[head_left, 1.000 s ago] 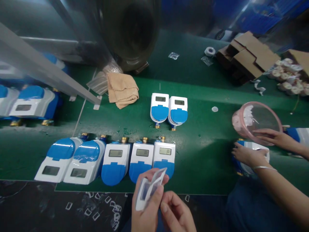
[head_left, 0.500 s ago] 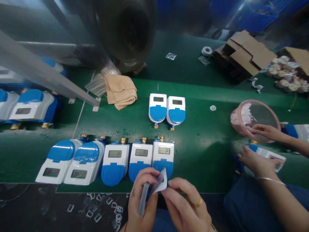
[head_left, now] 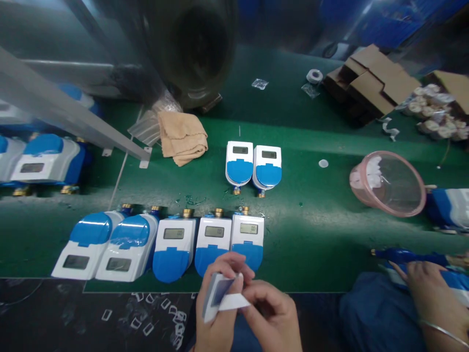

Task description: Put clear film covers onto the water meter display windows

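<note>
My left hand (head_left: 218, 313) grips a small stack of stickers (head_left: 214, 296) near the table's front edge. A white sticker sheet (head_left: 233, 301) bends away from the stack, and my right hand (head_left: 273, 313) pinches its right end. Just beyond my hands stand blue-and-white meters in a row, among them a meter (head_left: 248, 230) with a lit display and another (head_left: 214, 234) beside it. Two more meters, one (head_left: 239, 166) on the left and one (head_left: 267, 168) on the right, stand side by side farther back.
A pink basket (head_left: 361, 181) holds white pieces on the right. A co-worker's hand (head_left: 427, 288) rests on a meter at the lower right. A tan cloth (head_left: 183, 137), a metal bar (head_left: 73, 112) and cardboard boxes (head_left: 381, 78) lie around the green table (head_left: 315, 215).
My hands have turned the stack, and the sheet now folds lower toward me. The co-worker's hand has left the basket, and the meter beside it has moved right and been turned.
</note>
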`<state>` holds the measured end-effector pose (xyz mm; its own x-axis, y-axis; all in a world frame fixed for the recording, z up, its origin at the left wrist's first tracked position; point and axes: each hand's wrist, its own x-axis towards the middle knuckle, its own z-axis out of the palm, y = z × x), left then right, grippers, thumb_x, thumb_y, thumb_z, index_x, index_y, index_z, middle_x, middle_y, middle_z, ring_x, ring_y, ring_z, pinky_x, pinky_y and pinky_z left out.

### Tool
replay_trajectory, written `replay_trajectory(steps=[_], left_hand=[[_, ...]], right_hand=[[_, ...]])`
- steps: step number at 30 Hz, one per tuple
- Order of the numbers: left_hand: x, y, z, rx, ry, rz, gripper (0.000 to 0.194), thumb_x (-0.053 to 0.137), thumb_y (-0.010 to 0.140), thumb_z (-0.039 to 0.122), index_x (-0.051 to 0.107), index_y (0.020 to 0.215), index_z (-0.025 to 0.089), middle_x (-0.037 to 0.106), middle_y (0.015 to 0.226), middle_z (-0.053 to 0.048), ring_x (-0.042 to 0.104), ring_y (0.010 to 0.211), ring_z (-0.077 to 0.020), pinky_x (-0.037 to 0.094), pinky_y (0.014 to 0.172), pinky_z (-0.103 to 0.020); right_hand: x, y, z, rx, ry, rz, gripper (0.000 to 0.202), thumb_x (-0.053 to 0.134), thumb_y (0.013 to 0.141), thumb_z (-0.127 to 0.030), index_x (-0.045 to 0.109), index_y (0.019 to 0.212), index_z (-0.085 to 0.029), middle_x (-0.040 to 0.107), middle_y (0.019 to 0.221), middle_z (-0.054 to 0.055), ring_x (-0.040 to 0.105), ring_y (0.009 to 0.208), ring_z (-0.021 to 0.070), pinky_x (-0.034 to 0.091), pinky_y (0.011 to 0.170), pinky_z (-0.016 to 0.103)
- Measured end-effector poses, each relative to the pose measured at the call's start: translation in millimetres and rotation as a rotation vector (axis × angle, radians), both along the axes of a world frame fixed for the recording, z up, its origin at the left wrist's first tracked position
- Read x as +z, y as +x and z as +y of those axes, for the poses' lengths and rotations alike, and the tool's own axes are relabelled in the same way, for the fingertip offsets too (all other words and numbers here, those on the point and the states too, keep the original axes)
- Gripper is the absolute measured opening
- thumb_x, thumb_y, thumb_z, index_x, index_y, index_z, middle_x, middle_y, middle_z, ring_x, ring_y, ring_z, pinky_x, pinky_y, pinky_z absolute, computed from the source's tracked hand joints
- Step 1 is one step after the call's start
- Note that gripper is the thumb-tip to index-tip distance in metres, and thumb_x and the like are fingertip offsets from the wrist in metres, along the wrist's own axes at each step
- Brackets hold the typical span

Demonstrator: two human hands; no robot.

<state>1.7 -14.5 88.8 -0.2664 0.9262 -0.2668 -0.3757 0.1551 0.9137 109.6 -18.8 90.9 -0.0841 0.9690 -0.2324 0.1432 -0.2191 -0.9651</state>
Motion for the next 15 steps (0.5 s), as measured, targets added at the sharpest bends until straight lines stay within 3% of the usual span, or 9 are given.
replay_trajectory(steps=[3, 6, 8, 12, 15], left_hand=[[0.6, -17, 4, -0.105, 0.175, 0.227, 0.015, 0.053, 0.09, 0.009, 0.05, 0.091, 0.023, 0.057, 0.097, -0.001, 0.065, 0.077, -0.0115, 0.057, 0.071, -0.024], [1.0, -43, 6, -0.315, 0.459, 0.697, 0.013, 0.049, 0.091, 0.007, 0.057, 0.097, 0.017, 0.057, 0.106, -0.007, 0.063, 0.093, -0.0144, 0.055, 0.082, -0.022], [1.7, -54, 7, -0.402, 0.61, 0.888, 0.014, 0.047, 0.094, 0.01, 0.06, 0.098, 0.013, 0.058, 0.11, -0.011, 0.061, 0.102, -0.017, 0.054, 0.087, -0.023], [6.5, -58, 13, -0.442, 0.709, 1.017, 0.022, 0.042, 0.098, 0.017, 0.063, 0.092, 0.013, 0.065, 0.101, -0.013, 0.063, 0.099, -0.0188, 0.057, 0.084, -0.028], [8.4, -53, 19, -0.486, 0.756, 1.073, 0.023, 0.041, 0.097, 0.016, 0.063, 0.091, 0.014, 0.069, 0.095, -0.012, 0.067, 0.092, -0.0187, 0.059, 0.077, -0.029]], right_hand=[[0.1, 6, -2, -0.03, -0.148, 0.096, 0.018, 0.072, 0.078, -0.037, 0.072, 0.077, -0.019, 0.067, 0.073, 0.004, 0.059, 0.059, 0.0128, 0.047, 0.055, 0.022], [18.0, 19, 12, -0.178, -0.426, 0.264, 0.03, 0.074, 0.075, -0.047, 0.071, 0.084, -0.019, 0.06, 0.066, 0.001, 0.05, 0.054, 0.0096, 0.041, 0.05, 0.02], [32.6, 23, 23, -0.242, -0.556, 0.308, 0.034, 0.078, 0.07, -0.049, 0.069, 0.078, -0.017, 0.054, 0.057, -0.002, 0.043, 0.05, 0.0072, 0.037, 0.047, 0.018], [49.0, 19, 36, -0.265, -0.621, 0.179, 0.039, 0.087, 0.057, -0.048, 0.068, 0.066, -0.015, 0.055, 0.055, -0.002, 0.043, 0.05, 0.006, 0.036, 0.05, 0.019], [48.5, 14, 38, -0.173, -0.689, 0.098, 0.042, 0.084, 0.059, -0.052, 0.066, 0.064, -0.014, 0.05, 0.047, -0.004, 0.037, 0.043, 0.0049, 0.029, 0.045, 0.019]])
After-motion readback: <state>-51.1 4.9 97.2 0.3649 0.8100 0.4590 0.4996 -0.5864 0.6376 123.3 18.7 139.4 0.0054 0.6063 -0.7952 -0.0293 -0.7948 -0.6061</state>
